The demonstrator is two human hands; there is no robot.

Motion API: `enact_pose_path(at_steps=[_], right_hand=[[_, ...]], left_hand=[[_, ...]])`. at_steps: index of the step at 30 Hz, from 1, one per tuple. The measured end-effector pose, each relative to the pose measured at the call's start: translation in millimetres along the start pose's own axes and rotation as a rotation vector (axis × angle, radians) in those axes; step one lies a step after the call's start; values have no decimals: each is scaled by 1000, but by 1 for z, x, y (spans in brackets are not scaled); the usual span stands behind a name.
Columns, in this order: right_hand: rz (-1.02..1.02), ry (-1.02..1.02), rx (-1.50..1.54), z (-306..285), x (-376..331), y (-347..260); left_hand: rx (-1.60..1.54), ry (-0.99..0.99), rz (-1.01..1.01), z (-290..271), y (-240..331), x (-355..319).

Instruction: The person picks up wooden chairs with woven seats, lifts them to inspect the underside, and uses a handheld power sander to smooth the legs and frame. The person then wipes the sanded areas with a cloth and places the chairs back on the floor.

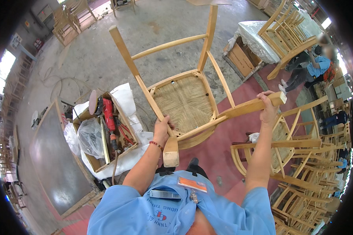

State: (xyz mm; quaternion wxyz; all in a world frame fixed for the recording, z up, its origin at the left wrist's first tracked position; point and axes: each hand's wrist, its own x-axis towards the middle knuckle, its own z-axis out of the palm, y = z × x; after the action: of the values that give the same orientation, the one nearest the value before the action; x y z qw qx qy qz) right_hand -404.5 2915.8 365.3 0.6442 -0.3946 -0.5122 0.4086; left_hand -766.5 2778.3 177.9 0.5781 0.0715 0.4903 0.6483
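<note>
A light wooden chair frame (166,46) with a woven seat (183,102) is held up in front of me, its legs pointing away and the seat's underside showing. My left hand (162,129) is closed round the frame at the seat's near left corner, close to a blunt leg end. With my right hand (267,107) I grip the long wooden leg on the right, near its tip. Part of the fingers of both hands is hidden behind the wood.
Left of me, an open box (135,145) holds a red power tool (109,113), a sanding disc (93,102) and plastic bags. Beyond it lies a grey panel (53,156). Another chair (282,147) stands close on my right, with several stacked behind. A person (319,66) sits at the far right.
</note>
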Motion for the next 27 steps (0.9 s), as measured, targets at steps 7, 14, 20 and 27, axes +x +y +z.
enact_pose_path(at_steps=[7, 14, 20, 27], right_hand=[[-143, 51, 163, 9, 25, 10], [-95, 53, 182, -15, 45, 3], [-114, 90, 35, -29, 34, 25], [-78, -45, -56, -51, 37, 29]], left_hand=[[27, 97, 79, 21, 10, 17], [23, 99, 74, 49, 11, 25], [447, 265, 70, 45, 1, 31], [366, 169, 96, 31, -10, -3]])
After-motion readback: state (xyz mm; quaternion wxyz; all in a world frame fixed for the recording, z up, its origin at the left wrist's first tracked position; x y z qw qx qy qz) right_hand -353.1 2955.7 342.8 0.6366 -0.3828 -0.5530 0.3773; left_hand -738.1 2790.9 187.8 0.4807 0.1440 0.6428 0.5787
